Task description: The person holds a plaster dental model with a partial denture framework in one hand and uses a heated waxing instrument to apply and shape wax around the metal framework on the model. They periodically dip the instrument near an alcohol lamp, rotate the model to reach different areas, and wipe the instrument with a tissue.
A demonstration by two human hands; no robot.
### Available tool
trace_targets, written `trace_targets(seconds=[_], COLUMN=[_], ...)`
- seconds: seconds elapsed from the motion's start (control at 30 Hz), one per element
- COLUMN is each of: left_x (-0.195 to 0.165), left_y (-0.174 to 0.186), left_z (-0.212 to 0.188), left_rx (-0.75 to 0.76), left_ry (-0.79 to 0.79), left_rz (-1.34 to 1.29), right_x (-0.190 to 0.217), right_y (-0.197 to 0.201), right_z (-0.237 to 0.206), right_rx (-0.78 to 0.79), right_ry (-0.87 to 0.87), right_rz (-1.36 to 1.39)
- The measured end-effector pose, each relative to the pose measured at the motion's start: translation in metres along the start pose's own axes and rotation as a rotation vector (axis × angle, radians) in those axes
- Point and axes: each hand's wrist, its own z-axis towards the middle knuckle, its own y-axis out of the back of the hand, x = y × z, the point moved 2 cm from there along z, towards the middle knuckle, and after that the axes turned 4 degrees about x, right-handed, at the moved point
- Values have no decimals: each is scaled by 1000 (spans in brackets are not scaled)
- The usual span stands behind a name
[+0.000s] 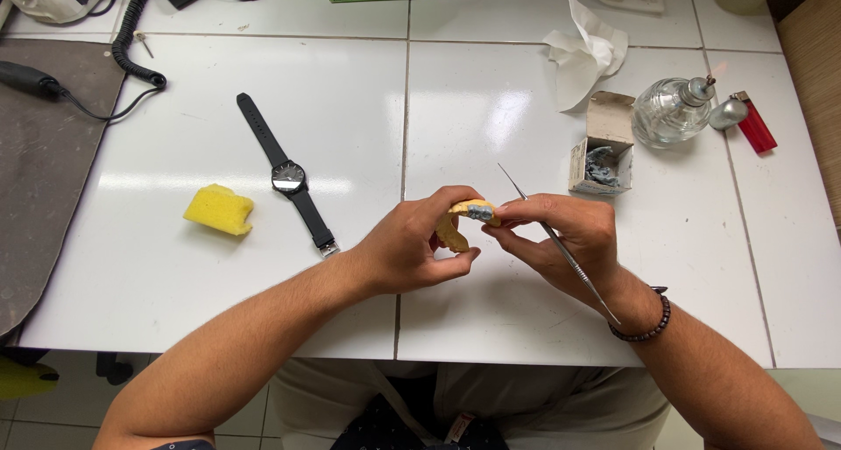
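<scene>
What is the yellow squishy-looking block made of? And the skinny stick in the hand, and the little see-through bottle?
The yellow block looks like foam sponge: matte, rough, with a notch cut out. The thin tool in the right hand seems to be metal, grey and shiny along its length. The small bottle looks like clear glass with a metal top; light shows through it.
</scene>
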Motion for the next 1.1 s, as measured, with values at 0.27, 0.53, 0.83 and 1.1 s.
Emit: trace_targets(seconds=[0.27,0.53,0.83,1.1], left_x=[-3,-4,-3,-3], left_y=[1,2,2,1], left_z=[1,1,1,1], left_rx=[8,72,44,43], left_ry=[17,87,67,59], left_rz=[-55,-117,-103,-92], right_x=[-3,-1,-2,1], right_y=[-1,0,0,2], right_z=[-1,0,0,2], right_rx=[43,65,52,41], right_ry=[-56,-58,-69,-75], right_rz=[-13,-9,-1,-17])
